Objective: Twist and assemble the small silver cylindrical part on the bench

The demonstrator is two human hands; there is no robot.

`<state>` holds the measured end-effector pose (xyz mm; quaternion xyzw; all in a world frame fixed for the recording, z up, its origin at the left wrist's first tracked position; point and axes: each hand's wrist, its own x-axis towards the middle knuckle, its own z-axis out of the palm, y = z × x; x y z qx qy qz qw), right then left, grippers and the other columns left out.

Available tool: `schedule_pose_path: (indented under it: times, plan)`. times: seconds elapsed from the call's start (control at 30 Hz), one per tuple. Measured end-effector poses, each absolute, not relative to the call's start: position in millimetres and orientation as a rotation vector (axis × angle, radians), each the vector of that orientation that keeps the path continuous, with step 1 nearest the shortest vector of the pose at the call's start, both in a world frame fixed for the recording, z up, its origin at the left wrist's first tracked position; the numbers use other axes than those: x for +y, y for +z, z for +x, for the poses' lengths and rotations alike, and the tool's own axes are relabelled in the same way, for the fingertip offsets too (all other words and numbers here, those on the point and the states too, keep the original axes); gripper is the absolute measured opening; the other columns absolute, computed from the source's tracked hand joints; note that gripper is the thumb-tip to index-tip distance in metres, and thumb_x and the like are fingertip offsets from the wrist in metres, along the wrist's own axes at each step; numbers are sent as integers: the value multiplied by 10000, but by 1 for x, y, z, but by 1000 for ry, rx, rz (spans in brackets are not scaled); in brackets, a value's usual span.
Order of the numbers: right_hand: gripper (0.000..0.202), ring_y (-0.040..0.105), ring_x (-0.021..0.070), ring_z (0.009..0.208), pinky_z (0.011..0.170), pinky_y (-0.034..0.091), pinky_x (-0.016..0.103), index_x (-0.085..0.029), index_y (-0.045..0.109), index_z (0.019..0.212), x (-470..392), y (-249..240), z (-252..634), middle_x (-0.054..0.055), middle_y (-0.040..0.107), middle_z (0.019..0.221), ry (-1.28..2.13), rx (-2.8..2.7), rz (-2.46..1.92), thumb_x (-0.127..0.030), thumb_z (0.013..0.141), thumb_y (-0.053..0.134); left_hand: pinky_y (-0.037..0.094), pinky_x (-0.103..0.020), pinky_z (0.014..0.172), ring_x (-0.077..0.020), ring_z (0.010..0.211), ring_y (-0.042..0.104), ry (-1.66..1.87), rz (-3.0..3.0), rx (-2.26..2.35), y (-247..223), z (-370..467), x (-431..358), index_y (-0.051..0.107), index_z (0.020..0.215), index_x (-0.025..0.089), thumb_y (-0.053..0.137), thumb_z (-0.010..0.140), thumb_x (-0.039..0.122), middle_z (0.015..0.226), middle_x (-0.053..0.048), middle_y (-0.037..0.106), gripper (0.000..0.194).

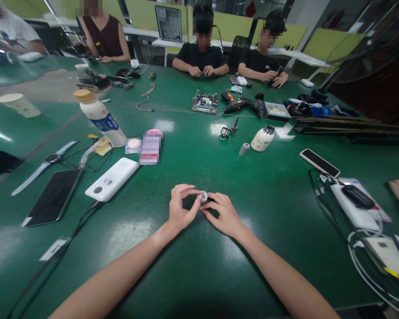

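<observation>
My left hand (182,206) pinches a small round silver-white part (204,196) between thumb and fingertips. From the other side, the fingertips of my right hand (224,215) close against the same part, low over the green table (199,274). Its face has small dark marks, but its exact kind is too small to make out. Beyond the hands, to the right, stand a short grey metal cylinder (244,149) and a white bottle (262,138) with a face-like print and no lid on it. A small metal clasp-like piece (224,132) and a dark pointed piece (235,125) lie behind them.
To the left are a white power bank (112,179) with a cable, a tablet (53,195), a watch (53,158) and a drink bottle (101,119). A phone (320,163) lies right. Farther back are a circuit board (204,103) and power drills (234,105). Several people sit around.
</observation>
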<state>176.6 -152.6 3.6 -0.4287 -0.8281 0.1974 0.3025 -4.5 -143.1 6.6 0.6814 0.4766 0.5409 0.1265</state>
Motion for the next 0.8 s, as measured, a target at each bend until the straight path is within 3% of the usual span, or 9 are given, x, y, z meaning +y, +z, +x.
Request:
schedule_pose_path:
  times: [0.1,0.2,0.37,0.57,0.8]
  plan:
    - [122,561,230,1144,983,424,445,-272,716,942,-152,2,177,51,646,1206,519,-2195,-1138,-215,857,650,504,-407,847,-218,898,649,1627,1966,1363,8,-5,-143,525,1102,209,645,835,203,880,-48,688,293]
    - [124,558,234,1152,990,417,450,-264,711,945,-152,2,177,56,643,1214,514,-2199,-1129,-207,854,650,475,-433,901,-237,971,640,1539,2030,1350,11,-5,-144,519,1155,210,644,838,225,922,-56,710,341]
    - [125,558,234,1151,985,421,448,-258,704,947,-152,4,176,59,645,1204,528,-2201,-1120,-197,855,643,440,-420,947,-229,1036,616,1451,2121,1378,11,-3,-143,647,1081,211,637,873,267,1030,-57,712,216]
    - [117,562,228,1143,986,421,442,-261,705,939,-153,4,176,54,646,1199,532,-2198,-1125,-204,865,635,476,-361,870,-191,934,626,1568,2086,1355,10,-2,-140,720,967,236,668,860,243,953,-30,698,119]
    - [120,557,232,1151,986,419,450,-269,711,947,-152,4,177,51,641,1218,538,-2212,-1132,-218,870,634,532,-318,764,-164,842,651,1691,1930,1261,10,1,-141,663,947,220,706,832,187,834,-13,707,126]
